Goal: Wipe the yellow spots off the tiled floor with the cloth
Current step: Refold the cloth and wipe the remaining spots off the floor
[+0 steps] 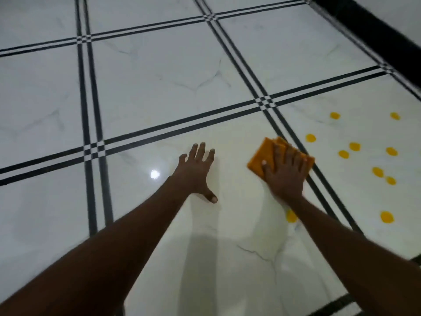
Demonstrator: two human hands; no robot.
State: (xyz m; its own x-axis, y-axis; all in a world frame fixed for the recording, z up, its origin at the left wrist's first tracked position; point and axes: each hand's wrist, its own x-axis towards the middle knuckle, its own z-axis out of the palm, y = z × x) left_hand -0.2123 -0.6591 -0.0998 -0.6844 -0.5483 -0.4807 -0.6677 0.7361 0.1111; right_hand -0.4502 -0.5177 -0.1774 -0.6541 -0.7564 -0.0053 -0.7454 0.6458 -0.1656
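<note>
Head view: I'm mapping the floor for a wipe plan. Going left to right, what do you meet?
Light glare → left hand, flat on the tile → right hand pressing the orange cloth → cluster of yellow spots.

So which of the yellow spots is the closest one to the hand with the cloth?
The spot just beside the right forearm, below the right hand pressing the cloth. It alone lies on the same tile as the hands; the other spots lie beyond the black lines.

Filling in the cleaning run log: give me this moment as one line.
left hand: flat on white tiled floor | right hand: pressing folded orange cloth | yellow spots: remain, mostly on tile right of cloth
</note>
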